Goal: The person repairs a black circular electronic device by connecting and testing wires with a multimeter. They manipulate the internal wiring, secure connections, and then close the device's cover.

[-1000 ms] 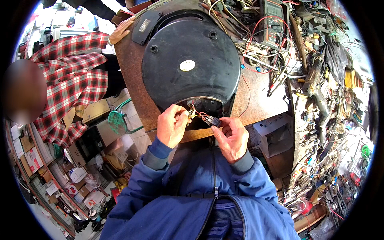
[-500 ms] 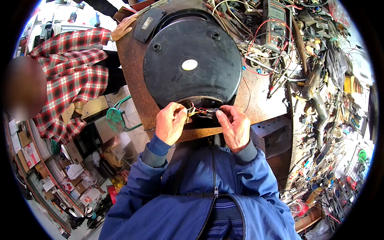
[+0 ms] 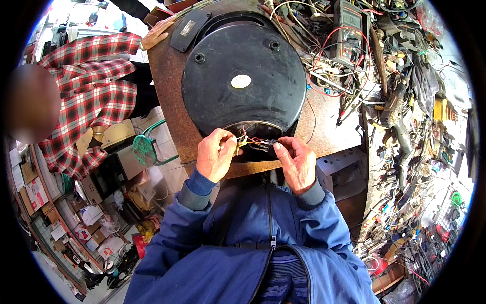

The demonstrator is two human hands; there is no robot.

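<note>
Standing at the far left, a second person in a red plaid shirt [image 3: 83, 86] rests a hand [image 3: 158, 34] on the far corner of the brown tabletop [image 3: 169, 111], with a green stool [image 3: 146, 149] below that edge and boxes and clutter on the floor beyond it. Right of that, a round black appliance base [image 3: 244, 81] lies bottom-up on the tabletop, a small white sticker [image 3: 241, 81] at its middle and an opening at its near rim. The left hand [image 3: 216, 154] sits at that opening, its grip pressed together on a yellowish wire end [image 3: 243, 143]. Thin red and dark wires [image 3: 255, 142] run from the opening between the two hands. The right hand [image 3: 295, 162] is just beside them, thumb and forefinger pinching a small dark connector [image 3: 267, 145] on those wires. Both blue jacket sleeves come up from the lower edge. Further right, a multimeter [image 3: 350, 28] with red leads lies among tangled cables, and tools crowd the right side of the bench.
</note>
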